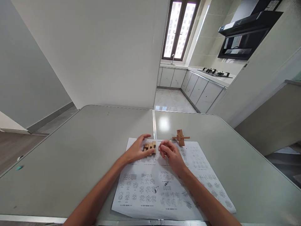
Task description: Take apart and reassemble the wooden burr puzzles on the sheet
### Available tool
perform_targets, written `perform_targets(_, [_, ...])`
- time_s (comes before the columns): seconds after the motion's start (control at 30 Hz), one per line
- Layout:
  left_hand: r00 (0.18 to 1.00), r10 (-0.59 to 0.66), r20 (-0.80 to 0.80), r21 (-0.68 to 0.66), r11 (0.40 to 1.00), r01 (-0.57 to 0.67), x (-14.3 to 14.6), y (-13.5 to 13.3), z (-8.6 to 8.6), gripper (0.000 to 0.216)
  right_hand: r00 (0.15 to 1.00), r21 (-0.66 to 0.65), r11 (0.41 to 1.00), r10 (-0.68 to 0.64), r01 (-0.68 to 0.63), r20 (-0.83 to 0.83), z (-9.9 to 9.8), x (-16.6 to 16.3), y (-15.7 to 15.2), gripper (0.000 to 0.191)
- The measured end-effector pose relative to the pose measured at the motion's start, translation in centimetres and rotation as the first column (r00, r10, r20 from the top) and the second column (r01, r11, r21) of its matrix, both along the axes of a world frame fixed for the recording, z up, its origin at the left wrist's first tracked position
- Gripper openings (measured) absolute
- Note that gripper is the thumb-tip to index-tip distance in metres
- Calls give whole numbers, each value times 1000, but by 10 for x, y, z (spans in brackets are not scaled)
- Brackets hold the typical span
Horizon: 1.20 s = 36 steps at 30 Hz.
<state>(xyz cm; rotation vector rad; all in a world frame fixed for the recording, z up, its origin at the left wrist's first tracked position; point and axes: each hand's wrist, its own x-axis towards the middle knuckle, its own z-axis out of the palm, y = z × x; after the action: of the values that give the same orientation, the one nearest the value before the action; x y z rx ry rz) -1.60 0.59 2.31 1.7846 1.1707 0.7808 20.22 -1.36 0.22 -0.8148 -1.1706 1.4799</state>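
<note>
A small cluster of notched wooden puzzle pieces (150, 145) lies on a printed sheet. My left hand (136, 150) is around its left side, fingers stretched past the far side and the thumb across the near edge. The thumb appears to touch the wood. Just right of the cluster, my right hand (171, 153) has its fingers curled together; whatever they may hold is hidden. Beyond it stands an assembled wooden burr puzzle (180, 137), with a stick crossing an upright block, at the sheet's far edge.
The large paper sheet (138, 212) carries rows of puzzle diagrams and lies on a grey-green table (77, 175). A metal-edged seam divides the tabletop. Near its left edge is a small teal object (19, 168). A kitchen with a stove (215, 72) lies beyond.
</note>
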Motion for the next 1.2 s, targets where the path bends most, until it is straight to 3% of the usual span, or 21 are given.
perform_targets(0.07, [996,-32,-79,101,994,40,-13,1,-1,85,993,69,997,-32,24,115,0,0,0,20])
perform_targets(0.2, [986,-65,-156,174,980,92,-31,1,-5,92,922,232,972,-129,44,366,-4,1,1,25])
perform_targets(0.37, [975,-104,-196,237,960,150,-34,1,-7,85,799,444,890,-193,-102,570,-14,3,3,52])
perform_targets(0.47, [982,-95,-165,234,963,133,-33,2,-7,81,744,468,865,-190,-182,640,-17,3,2,64])
perform_targets(0.57, [997,-48,-55,187,981,57,-32,6,-6,81,700,419,891,-190,-171,689,-16,2,-1,65])
perform_targets(0.8, [956,5,293,33,999,-15,-31,15,-13,77,722,417,907,-254,-52,643,-19,-1,0,58])
perform_targets(1.0, [902,72,426,-103,994,-30,-24,15,-17,80,832,417,900,-329,131,448,-20,-2,3,54])
perform_targets(1.2, [863,71,501,-224,973,50,-15,8,-13,79,831,487,863,-365,133,420,-16,-3,3,52])
